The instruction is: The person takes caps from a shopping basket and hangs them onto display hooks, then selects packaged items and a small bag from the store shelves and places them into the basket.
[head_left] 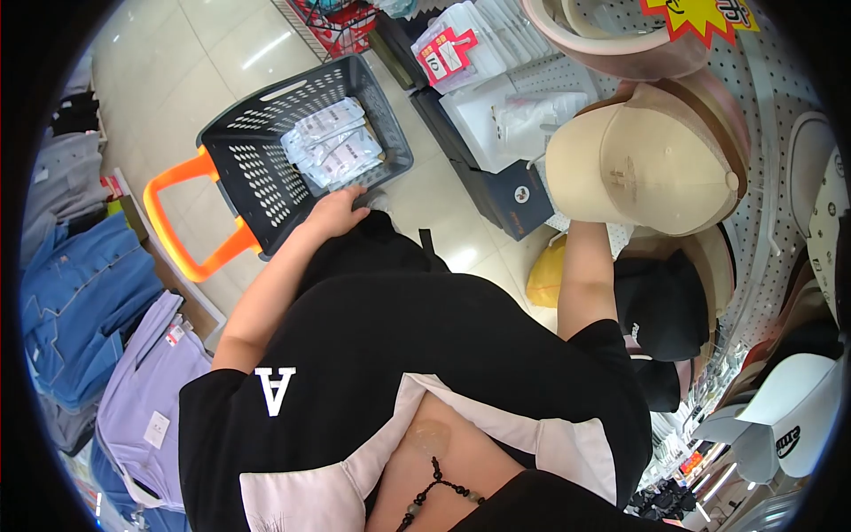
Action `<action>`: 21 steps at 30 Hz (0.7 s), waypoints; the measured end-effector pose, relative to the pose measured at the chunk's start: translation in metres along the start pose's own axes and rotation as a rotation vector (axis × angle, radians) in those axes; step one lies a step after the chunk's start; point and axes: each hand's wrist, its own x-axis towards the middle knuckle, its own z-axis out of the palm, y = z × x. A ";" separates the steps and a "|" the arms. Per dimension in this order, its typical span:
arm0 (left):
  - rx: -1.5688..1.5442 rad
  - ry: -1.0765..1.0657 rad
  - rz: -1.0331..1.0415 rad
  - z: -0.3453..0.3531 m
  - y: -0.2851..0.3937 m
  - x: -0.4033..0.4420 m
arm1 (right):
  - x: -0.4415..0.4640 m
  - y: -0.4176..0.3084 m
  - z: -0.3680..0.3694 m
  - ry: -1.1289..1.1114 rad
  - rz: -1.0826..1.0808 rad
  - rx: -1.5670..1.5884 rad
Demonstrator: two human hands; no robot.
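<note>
My left hand (339, 213) is at the near rim of a dark grey shopping basket (403, 142), its thumb on the outer side and its fingers over the edge. Several flat packets in clear plastic (332, 142) lie inside the basket. An orange handle (168, 239) sticks out at the basket's left. My right forearm (585, 275) reaches up to a beige cap (581, 160) on the rack. The cap hides my right hand, so its grip does not show.
More caps and visors hang on a pegboard rack (771, 168) at right. Packaged goods with a red price tag (446, 56) are at the top. Blue shirts (84, 293) and a lilac garment (146, 381) lie at left. Pale tiles (151, 80) cover the floor.
</note>
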 end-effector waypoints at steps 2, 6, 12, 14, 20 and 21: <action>0.016 -0.009 -0.001 0.000 -0.001 -0.005 | -0.003 0.002 0.002 0.001 0.001 -0.002; 0.027 -0.016 -0.026 -0.001 -0.005 -0.016 | -0.007 0.004 0.008 -0.005 -0.004 -0.005; 0.031 -0.017 -0.023 -0.002 -0.013 -0.034 | -0.014 0.005 0.015 -0.012 -0.016 -0.007; 0.035 -0.026 -0.020 -0.002 -0.016 -0.037 | -0.017 0.005 0.017 -0.013 -0.017 -0.018; 0.049 -0.069 0.029 -0.003 -0.017 -0.032 | -0.030 0.012 0.022 -0.019 -0.019 -0.027; 0.037 -0.093 0.046 -0.003 -0.014 -0.028 | -0.032 0.012 0.022 -0.017 -0.025 -0.031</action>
